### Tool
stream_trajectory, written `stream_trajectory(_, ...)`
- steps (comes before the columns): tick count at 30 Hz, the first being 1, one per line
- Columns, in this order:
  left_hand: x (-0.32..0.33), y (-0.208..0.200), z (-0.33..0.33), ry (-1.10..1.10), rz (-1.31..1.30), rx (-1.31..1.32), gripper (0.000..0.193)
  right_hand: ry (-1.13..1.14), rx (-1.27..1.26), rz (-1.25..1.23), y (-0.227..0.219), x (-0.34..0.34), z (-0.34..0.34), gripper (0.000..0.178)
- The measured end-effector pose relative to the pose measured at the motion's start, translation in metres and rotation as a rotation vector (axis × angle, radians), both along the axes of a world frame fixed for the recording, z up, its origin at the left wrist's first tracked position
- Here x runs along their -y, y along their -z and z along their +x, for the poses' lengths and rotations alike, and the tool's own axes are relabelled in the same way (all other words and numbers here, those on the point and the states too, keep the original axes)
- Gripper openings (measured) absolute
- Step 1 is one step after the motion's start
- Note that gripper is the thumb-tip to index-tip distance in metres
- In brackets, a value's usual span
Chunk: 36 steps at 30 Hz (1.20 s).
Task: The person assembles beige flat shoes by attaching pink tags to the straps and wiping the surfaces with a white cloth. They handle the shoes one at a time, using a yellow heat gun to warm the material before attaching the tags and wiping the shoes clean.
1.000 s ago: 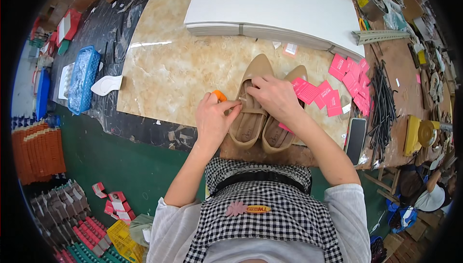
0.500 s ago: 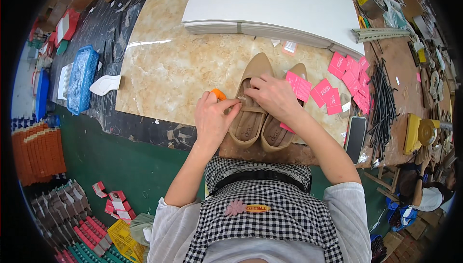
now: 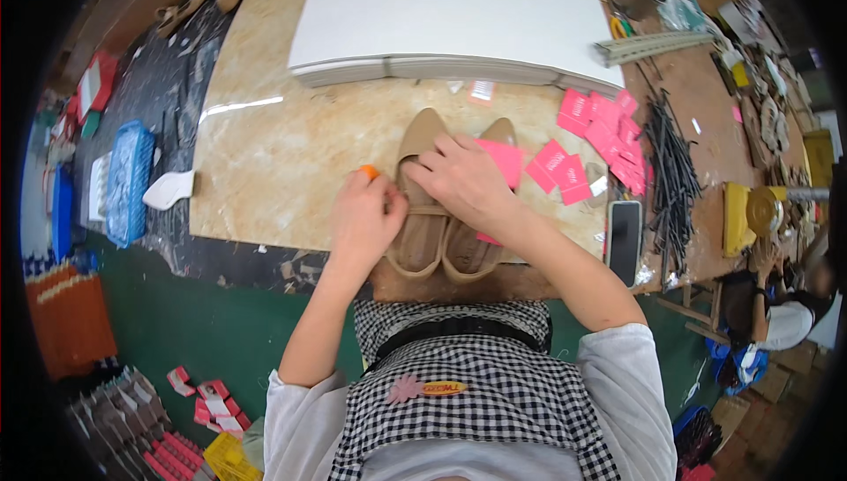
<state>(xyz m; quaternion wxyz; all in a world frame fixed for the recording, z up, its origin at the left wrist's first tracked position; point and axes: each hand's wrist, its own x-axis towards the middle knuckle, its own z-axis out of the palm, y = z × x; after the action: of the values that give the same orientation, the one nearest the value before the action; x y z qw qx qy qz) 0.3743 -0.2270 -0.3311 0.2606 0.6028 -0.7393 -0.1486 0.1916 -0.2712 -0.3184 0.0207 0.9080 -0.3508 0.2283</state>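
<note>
A pair of beige pointed flat shoes stands side by side at the table's front edge, toes pointing away from me. My right hand [image 3: 460, 179] lies over the left shoe [image 3: 423, 128], its bent fingers gripping at the opening near the strap. Beside that shoe's left side, my left hand [image 3: 363, 216] is closed, thumb against curled fingers; what it pinches is hidden. A small orange thing [image 3: 369, 170] shows at its fingers. Partly under my right forearm sits the right shoe [image 3: 472, 256], with a pink card [image 3: 501, 163] lying over it.
Beyond the shoes lies a thick stack of white sheets [image 3: 450, 18]. More pink cards [image 3: 609, 132], a phone [image 3: 625, 243] and a heap of thin black strips [image 3: 672, 181] are to the right. At left are a white insole-shaped piece [image 3: 169, 190] and a blue basket [image 3: 130, 185].
The whole view has shifted, so the table things appear further left. My left fingers have curled in from a pinch at the strap. My right hand stays on the left shoe.
</note>
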Motion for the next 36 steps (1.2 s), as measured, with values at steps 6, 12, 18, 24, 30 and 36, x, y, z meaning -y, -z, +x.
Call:
stream_trajectory(6, 0.002, 0.027, 0.012, -0.125, 0.341, -0.615, 0.017, -0.029, 0.255, 0.556, -0.046, 0.003, -0.004, 0.008)
stream_trajectory(12, 0.005, 0.030, 0.013, -0.152, 0.503, -0.944, 0.012, -0.230, 0.602, 1.666, -0.033, 0.021, -0.025, 0.024)
stream_trajectory(18, 0.003, 0.017, 0.014, -0.148, 0.411, -0.821, 0.012, -0.210, 0.568, 1.193, -0.015, -0.003, -0.016, 0.029)
stream_trajectory(24, 0.005, 0.014, 0.015, -0.187, 0.301, -0.765, 0.013, 0.072, 0.315, 0.589, 0.000, -0.030, 0.006, 0.032)
stream_trajectory(30, 0.004, 0.009, 0.025, -0.251, 0.380, -0.868, 0.018, 0.089, 0.317, 0.667, 0.003, -0.026, 0.008, 0.023)
stream_trajectory(36, 0.004, 0.008, 0.032, -0.265, 0.493, -1.009, 0.022, 0.096, 0.435, 0.795, -0.001, -0.025, -0.004, 0.013)
